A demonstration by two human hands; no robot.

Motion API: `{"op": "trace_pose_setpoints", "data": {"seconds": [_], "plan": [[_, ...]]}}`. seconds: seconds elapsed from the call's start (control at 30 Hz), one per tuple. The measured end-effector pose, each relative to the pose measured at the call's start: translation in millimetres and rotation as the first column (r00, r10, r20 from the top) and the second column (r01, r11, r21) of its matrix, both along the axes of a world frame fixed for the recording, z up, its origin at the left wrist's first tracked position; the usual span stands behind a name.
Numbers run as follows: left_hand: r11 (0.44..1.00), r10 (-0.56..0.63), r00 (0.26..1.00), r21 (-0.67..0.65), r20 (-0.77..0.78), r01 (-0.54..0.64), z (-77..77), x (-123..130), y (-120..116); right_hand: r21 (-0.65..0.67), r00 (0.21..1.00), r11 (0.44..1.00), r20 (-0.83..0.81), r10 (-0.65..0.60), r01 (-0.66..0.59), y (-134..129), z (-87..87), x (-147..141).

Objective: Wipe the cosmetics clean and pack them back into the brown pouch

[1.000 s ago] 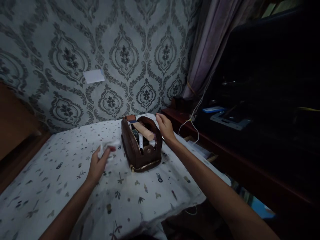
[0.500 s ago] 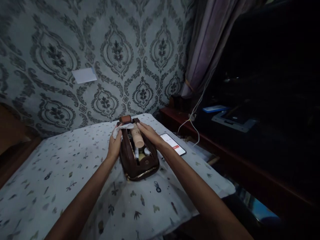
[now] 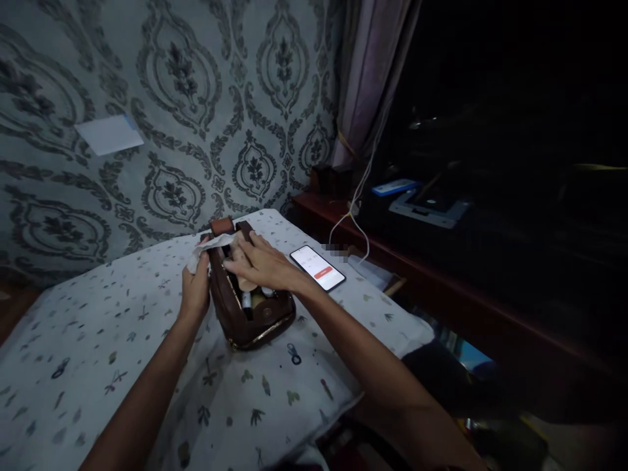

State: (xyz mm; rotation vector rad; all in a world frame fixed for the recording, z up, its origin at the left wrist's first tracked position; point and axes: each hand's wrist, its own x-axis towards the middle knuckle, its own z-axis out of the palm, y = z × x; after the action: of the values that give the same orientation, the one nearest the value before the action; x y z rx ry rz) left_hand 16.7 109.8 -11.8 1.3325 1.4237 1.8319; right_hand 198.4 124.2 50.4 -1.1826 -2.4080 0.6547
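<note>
A brown cosmetic bag (image 3: 223,304) lies unzipped on the patterned sheet, its opening facing up. Inside are a beige tube (image 3: 247,285), a small dark-and-white tube (image 3: 246,302) and other items partly hidden. My left hand (image 3: 196,291) is closed at the bag's left side, with a crumpled white wipe (image 3: 216,243) in its fingers. Over the opening lies my right hand (image 3: 262,261), thumb and fingers spread across the beige tube and covering much of it. Whether those fingers grip the tube is hard to see. A brown strap loop (image 3: 222,227) stands up at the far end.
A lit phone (image 3: 318,267) lies on the sheet (image 3: 122,327) right of the bag. A white cable (image 3: 360,190) hangs by the dark red ledge (image 3: 314,208). Patterned wallpaper stands behind, with a white card (image 3: 110,135) on it. Dark furniture fills the right.
My right hand has moved from the bag's right edge to over its opening, covering the beige tube. The left hand stays with the wipe at the bag's side. The view has turned right.
</note>
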Motion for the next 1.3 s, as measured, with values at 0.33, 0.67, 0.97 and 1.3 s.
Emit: {"op": "trace_pose_setpoints", "data": {"seconds": [0.33,0.67,0.97,1.3], "plan": [[0.999,-0.025,1.0,0.044,-0.004,0.025,-2.9,-0.9,1.8,0.082,0.921,0.918,0.051,0.385,-0.388,24.4,-14.8,20.8],[0.998,0.043,0.999,0.036,-0.011,-0.042,-1.1,10.3,3.4,0.206,0.977,0.955,0.082,0.199,-0.212,8.8,-22.5,7.5],[1.0,0.006,0.999,0.019,-0.054,-0.005,-2.6,7.2,4.7,0.082,0.987,0.989,0.116,0.111,-0.12,-6.1,-1.1,-0.6],[1.0,0.002,0.991,0.003,-0.136,-0.002,-2.1,-3.0,9.0,0.162,0.984,0.974,0.103,0.144,-0.159,-3.5,-5.1,-7.8]]}}
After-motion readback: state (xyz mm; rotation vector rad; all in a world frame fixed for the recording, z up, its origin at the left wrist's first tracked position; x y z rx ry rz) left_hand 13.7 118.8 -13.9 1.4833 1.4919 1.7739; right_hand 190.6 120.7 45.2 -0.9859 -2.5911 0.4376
